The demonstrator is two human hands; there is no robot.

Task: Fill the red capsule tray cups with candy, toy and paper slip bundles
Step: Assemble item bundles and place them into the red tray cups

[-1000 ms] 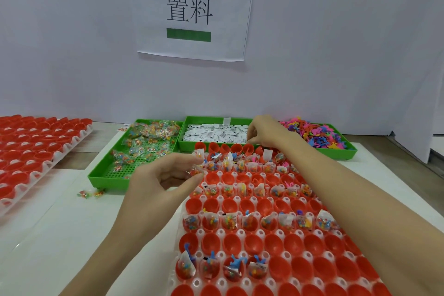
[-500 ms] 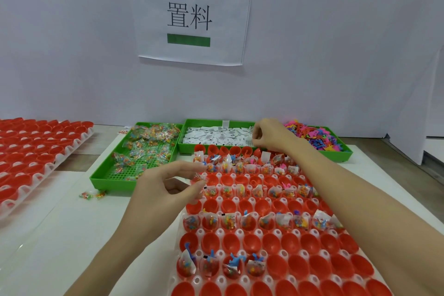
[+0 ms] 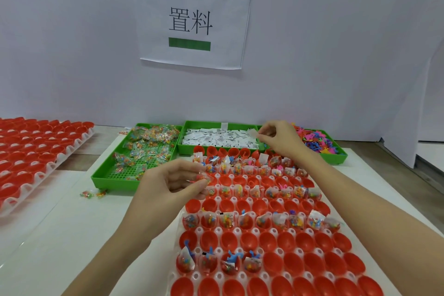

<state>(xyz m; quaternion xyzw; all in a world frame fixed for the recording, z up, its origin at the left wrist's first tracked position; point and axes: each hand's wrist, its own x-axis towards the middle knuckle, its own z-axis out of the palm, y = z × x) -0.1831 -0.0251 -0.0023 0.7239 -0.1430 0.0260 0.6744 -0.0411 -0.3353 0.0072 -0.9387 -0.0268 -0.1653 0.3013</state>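
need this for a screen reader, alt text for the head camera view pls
The left hand pinches a candy packet over the red capsule tray; the right hand lifts a paper slip from the middle green bin.

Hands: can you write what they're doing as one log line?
left hand: pinches candy packet | right hand: pinches paper slip | capsule tray: partly filled

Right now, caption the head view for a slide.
Left hand holds a candy packet over the red capsule tray; right hand pinches a paper slip.
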